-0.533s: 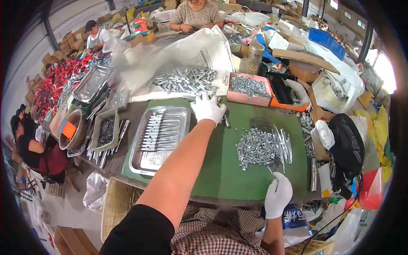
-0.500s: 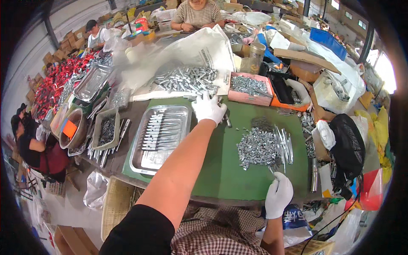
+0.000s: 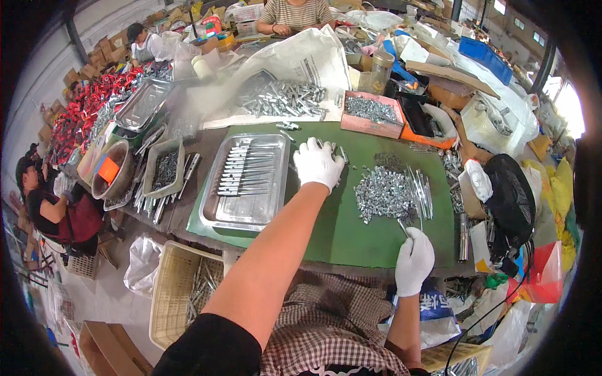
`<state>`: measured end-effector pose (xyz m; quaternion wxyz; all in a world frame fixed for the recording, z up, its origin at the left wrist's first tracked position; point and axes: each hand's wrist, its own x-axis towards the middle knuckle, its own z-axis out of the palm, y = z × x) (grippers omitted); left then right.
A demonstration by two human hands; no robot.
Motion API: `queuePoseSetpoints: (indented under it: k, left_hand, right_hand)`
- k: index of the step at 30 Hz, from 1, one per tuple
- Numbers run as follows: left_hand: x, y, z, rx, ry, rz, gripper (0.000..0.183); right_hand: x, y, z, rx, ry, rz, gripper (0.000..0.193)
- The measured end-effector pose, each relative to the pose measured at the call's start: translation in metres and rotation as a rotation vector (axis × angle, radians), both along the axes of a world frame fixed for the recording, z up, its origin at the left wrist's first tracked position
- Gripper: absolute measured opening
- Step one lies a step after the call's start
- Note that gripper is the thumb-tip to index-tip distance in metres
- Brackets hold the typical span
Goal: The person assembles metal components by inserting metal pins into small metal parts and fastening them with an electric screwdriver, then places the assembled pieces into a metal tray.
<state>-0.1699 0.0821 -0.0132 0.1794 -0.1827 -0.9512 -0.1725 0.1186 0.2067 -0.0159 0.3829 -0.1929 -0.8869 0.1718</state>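
My gloved left hand (image 3: 318, 164) reaches over the green mat (image 3: 326, 235), its fingers curled over a few short metal cylinders (image 3: 343, 155) whose ends poke out around the fingertips. How many lie under the palm is hidden. Nearer to me on the right, my gloved right hand (image 3: 415, 262) pinches a thin metal rod (image 3: 402, 225) between thumb and fingers. Just beyond it lies a heap of small silver metal parts (image 3: 382, 195), with several slim rods (image 3: 421, 194) along its right side. Left of my left hand, a steel tray (image 3: 251, 212) holds a row of pointed metal pieces (image 3: 241, 166).
A pile of metal cylinders (image 3: 285, 99) lies on a white sack (image 3: 251, 119) at the back. Beside it stands a pink box (image 3: 373, 127) of small parts. Bins (image 3: 164, 172) line the left edge. A person (image 3: 295, 15) sits opposite; others are at the left.
My left hand has drawn back from the pile's edge toward me and slightly right, with cylinders under its fingers. My right hand has shifted slightly away from me, still pinching the rod.
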Motion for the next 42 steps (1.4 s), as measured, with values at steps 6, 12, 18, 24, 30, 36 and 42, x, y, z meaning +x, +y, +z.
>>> queuePoseSetpoints:
  k: [6,12,18,24,30,36,42]
  left_hand:
    - [0.059,-0.021,0.008,-0.049,0.006,-0.092,0.043]
    - [0.094,-0.047,0.036,-0.18,0.016,-0.227,0.039]
    - [0.002,-0.059,0.083,-0.13,0.088,-0.306,0.03]
    - [-0.169,-0.1,0.055,-0.586,-0.233,-0.273,0.045]
    - [-0.153,-0.051,0.071,-0.541,-0.479,-0.143,0.062]
    - [-0.139,-0.02,0.071,-0.588,-0.503,-0.246,0.059]
    - [-0.088,0.014,0.103,-0.744,-0.583,-0.454,0.046]
  right_hand:
    - [0.001,0.003,-0.001,0.008,0.006,0.002,0.024]
    - [0.001,0.002,0.0,-0.003,0.008,0.003,0.023]
    - [0.002,0.002,0.002,0.004,-0.018,-0.028,0.023]
    - [-0.001,-0.004,0.008,0.019,-0.038,-0.01,0.023]
    - [0.002,-0.003,0.005,0.015,-0.069,-0.049,0.024]
    - [-0.001,-0.002,0.006,0.045,-0.041,-0.033,0.024]
    - [-0.001,0.001,0.004,0.051,-0.038,-0.031,0.025]
